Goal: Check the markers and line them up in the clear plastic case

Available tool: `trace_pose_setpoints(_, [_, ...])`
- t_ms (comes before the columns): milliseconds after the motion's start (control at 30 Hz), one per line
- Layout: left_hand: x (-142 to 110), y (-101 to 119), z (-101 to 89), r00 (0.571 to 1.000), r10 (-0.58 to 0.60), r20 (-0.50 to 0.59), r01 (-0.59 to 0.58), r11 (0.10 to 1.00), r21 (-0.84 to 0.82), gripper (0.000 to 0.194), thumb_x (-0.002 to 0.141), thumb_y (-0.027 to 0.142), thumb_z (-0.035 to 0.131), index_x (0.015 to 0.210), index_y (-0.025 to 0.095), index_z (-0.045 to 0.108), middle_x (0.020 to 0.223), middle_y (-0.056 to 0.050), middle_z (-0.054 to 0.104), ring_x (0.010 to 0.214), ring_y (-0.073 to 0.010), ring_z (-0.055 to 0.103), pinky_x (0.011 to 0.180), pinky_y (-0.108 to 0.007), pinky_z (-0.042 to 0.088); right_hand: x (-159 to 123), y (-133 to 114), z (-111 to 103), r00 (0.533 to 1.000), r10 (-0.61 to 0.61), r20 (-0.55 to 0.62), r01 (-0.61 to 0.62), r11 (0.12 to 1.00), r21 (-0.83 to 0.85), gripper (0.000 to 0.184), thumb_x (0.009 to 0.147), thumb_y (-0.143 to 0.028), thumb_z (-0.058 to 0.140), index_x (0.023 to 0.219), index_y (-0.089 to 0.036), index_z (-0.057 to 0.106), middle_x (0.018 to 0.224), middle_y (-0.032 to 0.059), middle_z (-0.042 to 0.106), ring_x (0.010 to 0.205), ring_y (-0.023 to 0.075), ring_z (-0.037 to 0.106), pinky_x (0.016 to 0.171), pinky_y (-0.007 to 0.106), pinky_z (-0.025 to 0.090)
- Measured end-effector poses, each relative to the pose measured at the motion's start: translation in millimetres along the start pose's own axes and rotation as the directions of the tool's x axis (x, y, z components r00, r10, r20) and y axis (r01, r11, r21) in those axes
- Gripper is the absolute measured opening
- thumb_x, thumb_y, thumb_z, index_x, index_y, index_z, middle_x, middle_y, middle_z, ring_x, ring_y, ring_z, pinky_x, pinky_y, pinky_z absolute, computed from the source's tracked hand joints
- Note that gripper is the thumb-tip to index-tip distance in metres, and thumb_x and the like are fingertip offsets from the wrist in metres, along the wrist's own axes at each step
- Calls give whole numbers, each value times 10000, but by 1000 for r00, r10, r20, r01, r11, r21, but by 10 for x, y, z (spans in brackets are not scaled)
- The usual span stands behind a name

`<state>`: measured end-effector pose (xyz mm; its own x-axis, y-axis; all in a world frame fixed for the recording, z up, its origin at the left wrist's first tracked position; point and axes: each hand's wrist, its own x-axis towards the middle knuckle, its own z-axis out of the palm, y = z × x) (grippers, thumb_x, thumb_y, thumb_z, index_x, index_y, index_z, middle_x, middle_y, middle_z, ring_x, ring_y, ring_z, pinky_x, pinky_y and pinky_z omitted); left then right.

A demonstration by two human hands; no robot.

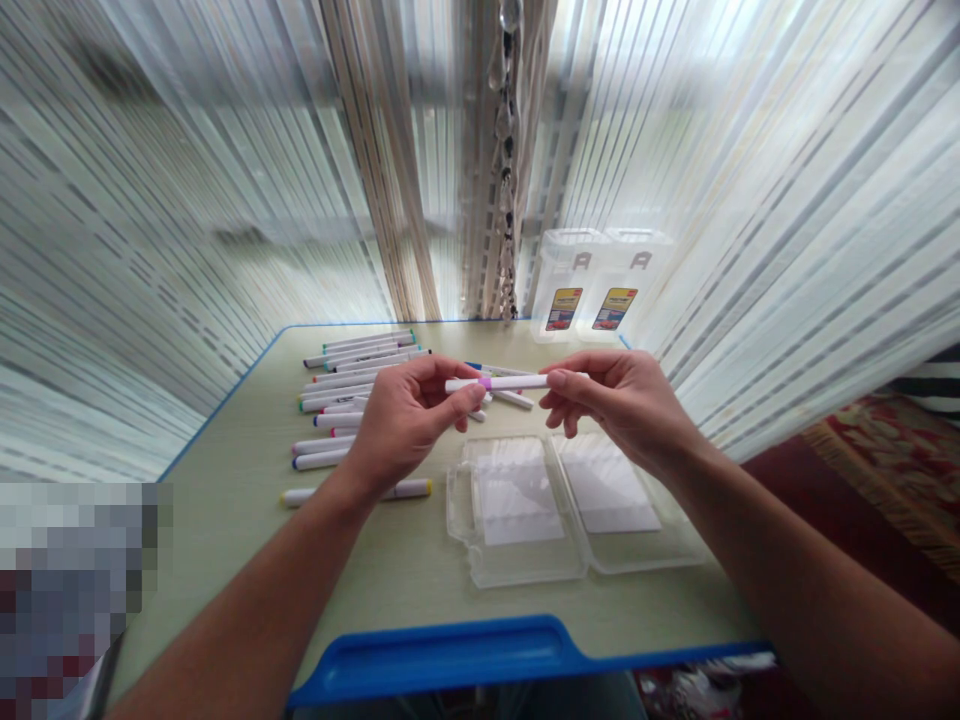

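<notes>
A white marker with a purple band [517, 383] is held level above the table between both hands. My left hand [409, 410] pinches its left end, near the purple band. The thumb and fingers of my right hand [619, 400] are closed on its right end. Below and between the hands lies an open clear plastic case [585, 570] with white paper in both halves. Several white markers with coloured ends [322, 405] lie in a loose column left of my left hand. A few more markers [514, 399] lie behind the held one, partly hidden.
The pale green table [232, 550] has a blue rim and a blue front tray [450, 655]. Two clear plastic boxes [559, 270] with yellow labels stand at the back right. A string curtain [247, 150] hangs close around the back and sides. A patterned rug [885, 470] lies at right.
</notes>
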<state>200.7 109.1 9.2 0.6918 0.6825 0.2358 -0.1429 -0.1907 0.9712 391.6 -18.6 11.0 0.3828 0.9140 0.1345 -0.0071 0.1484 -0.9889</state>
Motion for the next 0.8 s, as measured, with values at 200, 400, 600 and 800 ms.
trace_pose_setpoints(200, [-20,-20,55,999,-4,46,2,999,50,270,751,316,847,887,106,744,701,-56,721,556,-110,609,507,-205,499,-49,-9,80,997,-69,31,75,946,-315,311,726,-407,860,862,-132,807,593,37,703,478,133,620,427,220,461])
trace_pose_setpoints(400, [-41,-66,130,994,-14,106,10,999,37,238,735,301,855,850,121,749,692,-39,701,580,-117,608,510,-208,495,-81,26,98,960,-260,101,259,697,-669,294,799,-447,793,824,-155,820,723,69,771,604,163,652,564,257,456])
trace_pose_setpoints(600, [-52,-80,132,987,-9,161,1,999,49,193,784,263,804,907,125,747,722,-37,699,580,-105,594,522,-203,483,-93,27,111,954,-288,88,261,644,-719,334,784,-484,803,774,-151,812,675,60,756,558,150,620,548,260,417])
trace_pose_setpoints(800, [-50,-93,116,985,-15,171,-2,995,98,203,815,277,774,944,124,739,695,-19,657,555,-96,575,519,-204,481,-85,18,113,957,-281,75,249,658,-710,326,777,-478,809,759,-153,811,651,49,743,551,140,598,531,254,397])
